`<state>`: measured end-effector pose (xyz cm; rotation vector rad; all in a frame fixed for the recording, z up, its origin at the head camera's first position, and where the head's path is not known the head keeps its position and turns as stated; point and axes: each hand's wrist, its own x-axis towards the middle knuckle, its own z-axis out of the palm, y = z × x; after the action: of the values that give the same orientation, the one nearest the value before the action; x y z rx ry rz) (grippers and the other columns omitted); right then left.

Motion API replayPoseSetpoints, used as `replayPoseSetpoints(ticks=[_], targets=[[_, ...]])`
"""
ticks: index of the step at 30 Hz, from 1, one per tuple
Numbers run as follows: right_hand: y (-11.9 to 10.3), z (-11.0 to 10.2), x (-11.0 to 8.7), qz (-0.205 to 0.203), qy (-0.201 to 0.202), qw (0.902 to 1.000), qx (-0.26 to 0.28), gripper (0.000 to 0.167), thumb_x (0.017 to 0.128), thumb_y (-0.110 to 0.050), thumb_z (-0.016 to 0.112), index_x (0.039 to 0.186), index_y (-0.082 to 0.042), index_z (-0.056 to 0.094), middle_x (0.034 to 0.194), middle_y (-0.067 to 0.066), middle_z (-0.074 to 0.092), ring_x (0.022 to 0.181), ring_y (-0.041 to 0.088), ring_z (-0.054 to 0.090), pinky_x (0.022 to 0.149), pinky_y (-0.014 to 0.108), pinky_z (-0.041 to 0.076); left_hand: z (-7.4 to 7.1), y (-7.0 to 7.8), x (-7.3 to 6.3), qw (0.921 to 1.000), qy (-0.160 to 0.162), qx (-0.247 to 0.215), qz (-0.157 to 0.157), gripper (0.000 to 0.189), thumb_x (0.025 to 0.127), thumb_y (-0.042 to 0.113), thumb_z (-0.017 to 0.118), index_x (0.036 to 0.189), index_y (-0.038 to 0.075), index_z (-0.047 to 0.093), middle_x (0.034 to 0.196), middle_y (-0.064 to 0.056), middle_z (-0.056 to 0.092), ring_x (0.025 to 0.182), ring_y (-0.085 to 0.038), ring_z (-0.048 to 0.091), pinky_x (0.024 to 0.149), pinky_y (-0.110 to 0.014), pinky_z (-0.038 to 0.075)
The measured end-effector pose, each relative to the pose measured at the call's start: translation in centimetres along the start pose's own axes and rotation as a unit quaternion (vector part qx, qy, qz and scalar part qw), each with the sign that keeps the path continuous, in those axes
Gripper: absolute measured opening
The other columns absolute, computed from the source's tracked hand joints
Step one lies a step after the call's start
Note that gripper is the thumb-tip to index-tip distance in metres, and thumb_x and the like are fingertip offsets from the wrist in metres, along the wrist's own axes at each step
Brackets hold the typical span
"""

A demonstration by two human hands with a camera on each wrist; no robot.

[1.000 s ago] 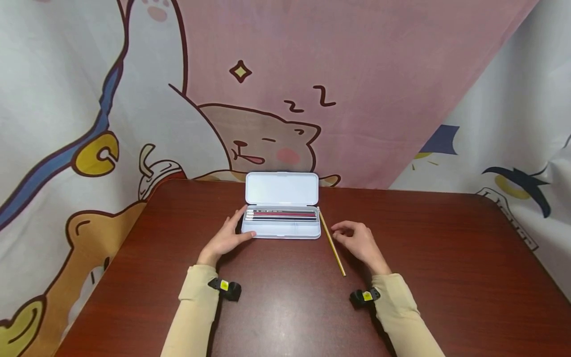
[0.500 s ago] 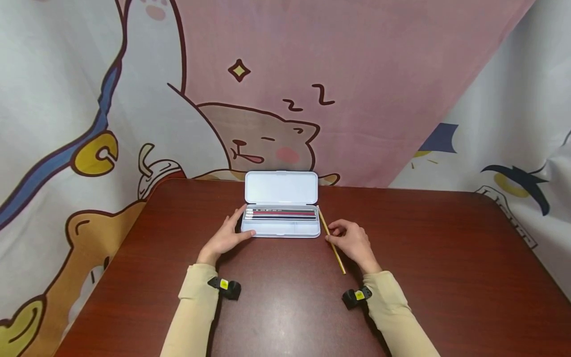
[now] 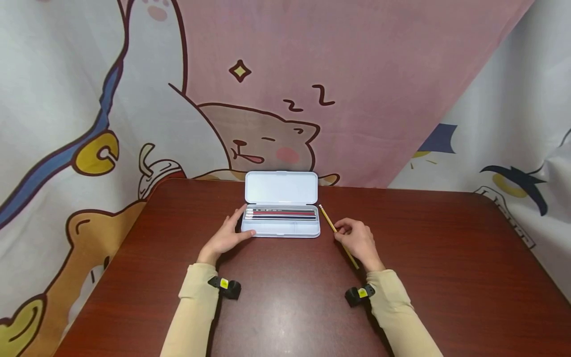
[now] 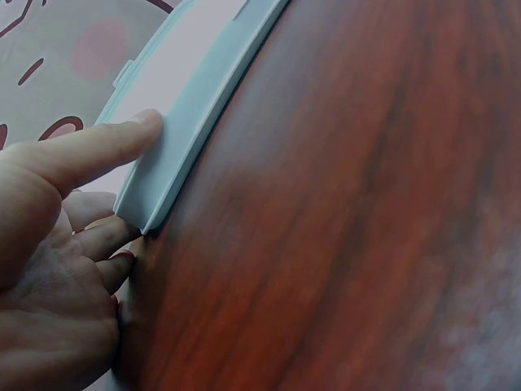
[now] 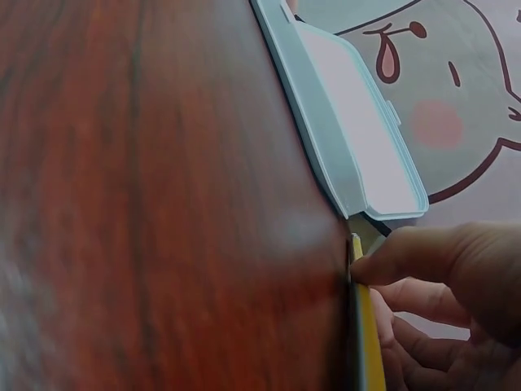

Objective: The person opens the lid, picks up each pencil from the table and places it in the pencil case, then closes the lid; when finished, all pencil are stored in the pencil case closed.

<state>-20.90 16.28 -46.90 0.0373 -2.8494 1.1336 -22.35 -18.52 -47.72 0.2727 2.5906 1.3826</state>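
An open white pencil case (image 3: 267,229) lies near the back of the table, its lid (image 3: 281,188) raised behind it. Several dark and red pencils (image 3: 285,213) lie side by side in its rear compartment. My left hand (image 3: 222,243) holds the case's left end, thumb over the front rim and fingers along the end. To the right of the case, my right hand (image 3: 357,240) pinches a yellow pencil (image 3: 327,217) around its middle. In the right wrist view the yellow pencil (image 5: 371,346) runs beneath the thumb, its far tip close to the case's corner.
The brown wooden table (image 3: 285,302) extends on both sides of the case. A printed cartoon cloth (image 3: 370,99) hangs just behind the table's back edge. Black wrist cameras (image 3: 227,288) sit on both sleeves.
My right hand has closed its fingers on the yellow pencil and shifted it slightly right, away from the case. The left hand and the pencil case have stayed put.
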Motion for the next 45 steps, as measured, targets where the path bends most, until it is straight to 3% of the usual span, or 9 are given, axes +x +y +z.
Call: replayPoseSetpoints(ticks=[25, 32, 45], targets=[[1.6, -1.9, -0.4, -0.023, 0.010, 0.9985, 0.048, 0.020, 0.080, -0.002, 0.070, 0.100, -0.003, 0.073, 0.079, 0.004, 0.066, 0.069, 0.016, 0.060, 0.060, 0.027, 0.045, -0.1, 0.0, 0.0, 1.0000, 0.001, -0.002, 0.005, 0.086, 0.086, 0.022, 0.070, 0.153, 0.004, 0.020, 0.156, -0.021, 0.021, 0.145, -0.037, 0.002, 0.114, -0.053, -0.003], [1.3, -2.0, -0.2, -0.037, 0.016, 0.9975, 0.058, 0.019, 0.080, -0.002, 0.070, 0.098, -0.004, 0.074, 0.079, 0.004, 0.065, 0.066, 0.016, 0.056, 0.056, 0.025, 0.043, 0.0, -0.1, 0.1, 1.0000, -0.002, -0.003, -0.003, 0.086, 0.087, 0.023, 0.070, 0.154, 0.006, 0.019, 0.157, -0.020, 0.019, 0.145, -0.037, 0.001, 0.113, -0.055, -0.002], [0.1, -1.2, 0.8, -0.082, 0.006, 0.9905, 0.110, 0.014, 0.079, -0.001, 0.071, 0.093, -0.004, 0.074, 0.076, 0.004, 0.066, 0.064, 0.017, 0.059, 0.052, 0.024, 0.047, 0.0, -0.2, 0.0, 0.9999, 0.002, -0.001, 0.015, 0.085, 0.087, 0.020, 0.070, 0.153, 0.003, 0.020, 0.155, -0.021, 0.022, 0.145, -0.037, 0.003, 0.115, -0.050, -0.003]])
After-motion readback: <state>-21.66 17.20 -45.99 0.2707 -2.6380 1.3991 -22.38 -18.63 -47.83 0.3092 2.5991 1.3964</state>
